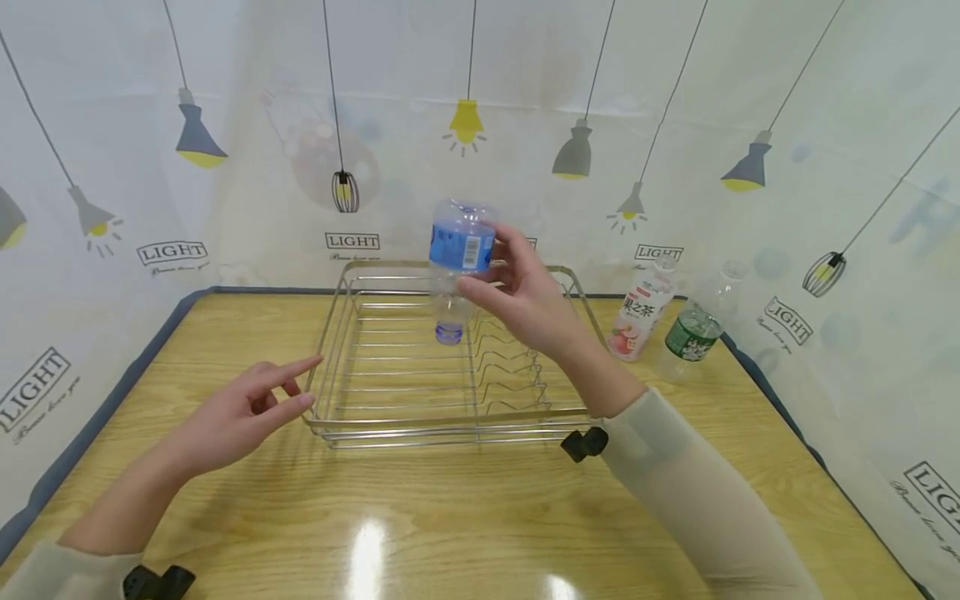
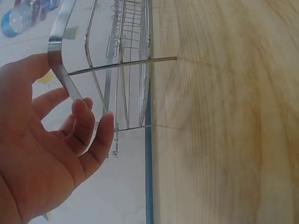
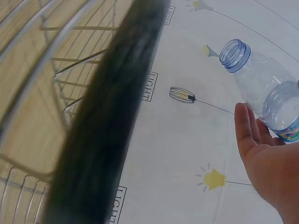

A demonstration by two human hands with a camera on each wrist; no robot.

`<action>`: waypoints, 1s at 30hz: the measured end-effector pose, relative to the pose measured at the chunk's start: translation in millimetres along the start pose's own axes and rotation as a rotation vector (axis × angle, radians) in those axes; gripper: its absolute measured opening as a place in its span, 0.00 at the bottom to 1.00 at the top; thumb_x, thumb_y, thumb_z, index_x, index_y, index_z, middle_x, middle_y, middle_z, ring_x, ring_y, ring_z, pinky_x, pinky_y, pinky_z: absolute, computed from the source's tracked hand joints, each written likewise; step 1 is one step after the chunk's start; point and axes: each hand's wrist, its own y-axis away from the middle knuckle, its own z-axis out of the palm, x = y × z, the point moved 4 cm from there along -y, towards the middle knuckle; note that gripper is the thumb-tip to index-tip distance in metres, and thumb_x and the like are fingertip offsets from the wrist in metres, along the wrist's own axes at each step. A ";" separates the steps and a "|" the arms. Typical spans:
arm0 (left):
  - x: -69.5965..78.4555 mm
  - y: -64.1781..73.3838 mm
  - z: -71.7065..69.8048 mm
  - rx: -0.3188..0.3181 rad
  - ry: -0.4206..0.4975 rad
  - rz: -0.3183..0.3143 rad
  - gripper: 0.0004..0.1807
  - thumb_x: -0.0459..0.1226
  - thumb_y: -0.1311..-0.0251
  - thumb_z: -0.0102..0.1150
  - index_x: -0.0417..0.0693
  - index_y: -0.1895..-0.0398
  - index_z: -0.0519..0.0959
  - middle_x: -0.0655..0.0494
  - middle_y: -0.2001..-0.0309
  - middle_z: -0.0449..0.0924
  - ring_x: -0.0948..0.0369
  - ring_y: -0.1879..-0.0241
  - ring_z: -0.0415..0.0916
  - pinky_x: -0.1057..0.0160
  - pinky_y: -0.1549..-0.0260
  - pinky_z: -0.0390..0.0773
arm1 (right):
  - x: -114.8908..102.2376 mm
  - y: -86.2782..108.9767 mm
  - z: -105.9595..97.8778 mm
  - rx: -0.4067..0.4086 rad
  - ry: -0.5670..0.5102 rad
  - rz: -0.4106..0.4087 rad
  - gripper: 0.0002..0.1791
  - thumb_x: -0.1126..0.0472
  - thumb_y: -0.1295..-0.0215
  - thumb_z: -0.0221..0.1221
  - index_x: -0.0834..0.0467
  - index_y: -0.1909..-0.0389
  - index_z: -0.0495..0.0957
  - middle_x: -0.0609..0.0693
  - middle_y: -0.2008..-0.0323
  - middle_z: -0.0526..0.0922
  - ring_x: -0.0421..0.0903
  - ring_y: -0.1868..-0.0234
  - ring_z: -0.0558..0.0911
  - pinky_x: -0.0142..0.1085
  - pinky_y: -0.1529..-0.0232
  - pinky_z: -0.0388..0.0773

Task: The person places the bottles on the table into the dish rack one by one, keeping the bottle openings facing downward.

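Observation:
My right hand (image 1: 525, 292) holds a clear plastic bottle (image 1: 460, 279) with a blue label, thumb and fingers on its sides. The bottle is upside down, neck pointing down, over a metal wire dish rack (image 1: 480, 414). In the right wrist view, the bottle's uncapped blue-tinted mouth (image 3: 234, 55) shows. My left hand (image 1: 240, 408) is at the rack's near left corner, with its index finger extended and thumb tip at the rim. The left wrist view shows thumb and index at the flat metal rim (image 2: 55, 51), the other fingers loosely bent below.
Right of the rack stand a white bottle (image 1: 637, 321) with a peach picture and a clear bottle (image 1: 693, 333) with a green label. The rack's right side has wavy wire dividers (image 1: 513, 367). A lamp-printed cloth (image 1: 405, 83) hangs around the wooden table (image 1: 450, 517).

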 end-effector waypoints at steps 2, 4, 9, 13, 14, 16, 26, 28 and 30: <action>-0.8 1.3 -0.1 0.003 -0.003 -0.012 0.33 0.48 0.17 0.60 0.56 0.14 0.67 0.49 0.46 0.77 0.62 0.67 0.72 0.63 0.69 0.75 | -3.6 -5.6 4.5 -0.008 -0.002 -0.013 0.42 0.59 0.23 0.67 0.50 0.15 0.58 0.58 0.36 0.78 0.54 0.43 0.84 0.40 0.41 0.85; -1.7 2.3 -0.2 0.005 0.000 -0.017 0.33 0.48 0.17 0.60 0.56 0.14 0.67 0.49 0.46 0.77 0.61 0.67 0.71 0.63 0.69 0.75 | -6.6 -11.2 8.4 -0.008 -0.001 -0.019 0.42 0.59 0.24 0.67 0.50 0.15 0.58 0.58 0.36 0.78 0.54 0.43 0.84 0.41 0.41 0.86; -3.2 4.3 0.7 0.008 0.002 -0.029 0.34 0.49 0.18 0.61 0.59 0.13 0.66 0.51 0.48 0.78 0.61 0.68 0.70 0.63 0.70 0.74 | -12.4 -26.9 17.1 -0.009 -0.001 -0.003 0.42 0.56 0.23 0.68 0.49 0.15 0.58 0.56 0.36 0.78 0.53 0.42 0.85 0.43 0.39 0.86; -4.0 4.6 3.0 0.001 0.015 -0.048 0.34 0.50 0.17 0.59 0.62 0.13 0.64 0.50 0.49 0.77 0.61 0.70 0.68 0.62 0.72 0.73 | -14.9 -42.7 22.9 -0.003 0.015 -0.002 0.43 0.54 0.23 0.68 0.49 0.15 0.57 0.55 0.35 0.78 0.51 0.41 0.85 0.44 0.39 0.85; -4.0 4.4 3.6 -0.003 0.018 -0.052 0.34 0.50 0.17 0.59 0.62 0.12 0.63 0.50 0.49 0.77 0.61 0.71 0.67 0.62 0.72 0.73 | -15.0 -46.7 24.3 0.000 0.021 -0.006 0.43 0.53 0.23 0.68 0.49 0.14 0.57 0.55 0.35 0.78 0.51 0.41 0.85 0.45 0.39 0.85; -4.1 4.2 4.2 -0.012 0.025 -0.062 0.35 0.51 0.16 0.58 0.63 0.12 0.63 0.50 0.49 0.76 0.61 0.72 0.66 0.62 0.73 0.72 | -14.0 -54.3 27.4 0.003 0.025 -0.006 0.44 0.51 0.23 0.68 0.48 0.14 0.57 0.54 0.35 0.78 0.51 0.42 0.85 0.47 0.38 0.84; -3.1 5.4 3.8 -0.026 0.024 -0.081 0.35 0.52 0.16 0.57 0.64 0.12 0.62 0.50 0.50 0.77 0.61 0.72 0.66 0.61 0.74 0.73 | 1.5 -91.0 46.2 0.019 0.021 0.046 0.47 0.48 0.24 0.69 0.49 0.13 0.55 0.53 0.35 0.76 0.50 0.43 0.83 0.43 0.43 0.86; -3.1 5.5 3.9 -0.027 0.028 -0.081 0.35 0.52 0.16 0.57 0.64 0.12 0.62 0.49 0.50 0.77 0.61 0.72 0.66 0.61 0.74 0.73 | 5.5 -97.6 48.5 0.028 0.024 0.064 0.47 0.47 0.25 0.69 0.48 0.13 0.55 0.53 0.35 0.76 0.50 0.43 0.83 0.44 0.43 0.86; -3.6 5.9 3.5 -0.029 0.031 -0.082 0.35 0.53 0.16 0.57 0.65 0.12 0.62 0.49 0.50 0.77 0.61 0.72 0.66 0.61 0.74 0.73 | 10.1 -104.4 50.7 0.032 0.022 0.079 0.47 0.47 0.25 0.69 0.47 0.13 0.55 0.52 0.35 0.76 0.50 0.42 0.83 0.44 0.42 0.86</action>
